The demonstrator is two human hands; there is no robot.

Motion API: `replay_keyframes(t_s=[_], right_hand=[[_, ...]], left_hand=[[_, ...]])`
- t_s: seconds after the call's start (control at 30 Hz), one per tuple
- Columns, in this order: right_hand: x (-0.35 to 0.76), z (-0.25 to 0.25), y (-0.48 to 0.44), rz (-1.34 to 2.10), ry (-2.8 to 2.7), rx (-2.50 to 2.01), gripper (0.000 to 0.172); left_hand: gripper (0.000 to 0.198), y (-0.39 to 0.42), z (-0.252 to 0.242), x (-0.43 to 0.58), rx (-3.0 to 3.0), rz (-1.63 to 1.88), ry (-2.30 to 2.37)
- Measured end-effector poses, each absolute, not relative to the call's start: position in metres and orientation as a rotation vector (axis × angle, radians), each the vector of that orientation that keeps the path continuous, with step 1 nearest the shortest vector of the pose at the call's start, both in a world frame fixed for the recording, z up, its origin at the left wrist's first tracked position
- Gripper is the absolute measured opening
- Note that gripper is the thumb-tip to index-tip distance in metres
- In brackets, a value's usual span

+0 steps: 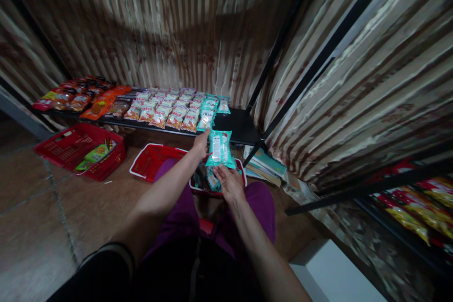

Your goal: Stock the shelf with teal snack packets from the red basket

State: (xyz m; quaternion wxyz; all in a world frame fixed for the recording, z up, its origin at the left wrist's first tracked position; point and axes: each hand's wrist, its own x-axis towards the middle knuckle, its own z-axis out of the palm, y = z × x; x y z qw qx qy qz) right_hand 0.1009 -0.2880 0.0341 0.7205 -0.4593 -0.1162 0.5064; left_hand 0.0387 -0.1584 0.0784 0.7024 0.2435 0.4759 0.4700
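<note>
Holding a teal packet [220, 148] in front of a low black shelf [241, 127], a person in purple trousers [262, 203] is reaching forward with both bare hands. The right hand [230, 185] is pinching the packet's bottom edge between thumb and fingers; the left hand [201, 145] is hovering or touching at its left side, its fingertips partly hidden, so I cannot tell whether they are gripping. The packet is standing nearly upright above a red basket [245, 177] containing more packets. Since the pinch is catching only one edge, a slip could be sending it down into that basket, I judge. Teal packets on the shelf [207, 117] are lying close by the left hand, beside white-and-orange packets [162, 114]; a careless knuckle could be nudging that row askew, or the front ones over the edge.
</note>
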Motion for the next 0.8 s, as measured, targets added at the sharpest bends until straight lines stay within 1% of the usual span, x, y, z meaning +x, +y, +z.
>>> replay_keyframes(t_s=[0.13, 0.2, 0.27, 0.37, 0.53, 0.6, 0.73, 0.8], right_hand=[[0.106, 0.033, -0.281, 1.086, -0.194, -1.011, 0.022], [0.112, 0.033, -0.277, 1.074, -0.177, -1.034, 0.02], [0.119, 0.033, -0.274, 1.065, -0.155, -1.043, 0.018], [0.125, 0.03, -0.274, 1.051, -0.149, -1.053, 0.016], [0.129, 0.026, -0.277, 1.045, -0.169, -1.106, 0.018], [0.129, 0.026, -0.277, 1.041, -0.16, -1.1, 0.018], [0.125, 0.029, -0.277, 1.029, -0.178, -1.09, 0.022], [0.123, 0.029, -0.278, 1.009, -0.218, -1.105, 0.025]], left_hand=[[0.05, -0.174, 0.071, 0.027, 0.707, 0.845, 0.939], [0.052, -0.185, 0.064, 0.021, 0.836, 0.752, 0.861], [0.049, -0.196, 0.057, 0.018, 0.907, 0.697, 0.807], [0.051, -0.209, 0.048, 0.018, 0.918, 0.759, 0.793], [0.063, -0.219, 0.041, 0.025, 0.966, 0.841, 0.742], [0.057, -0.221, 0.04, 0.028, 0.949, 0.886, 0.736], [0.027, -0.225, 0.039, 0.034, 0.832, 0.934, 0.798], [0.023, -0.227, 0.037, 0.037, 0.799, 0.933, 0.855]])
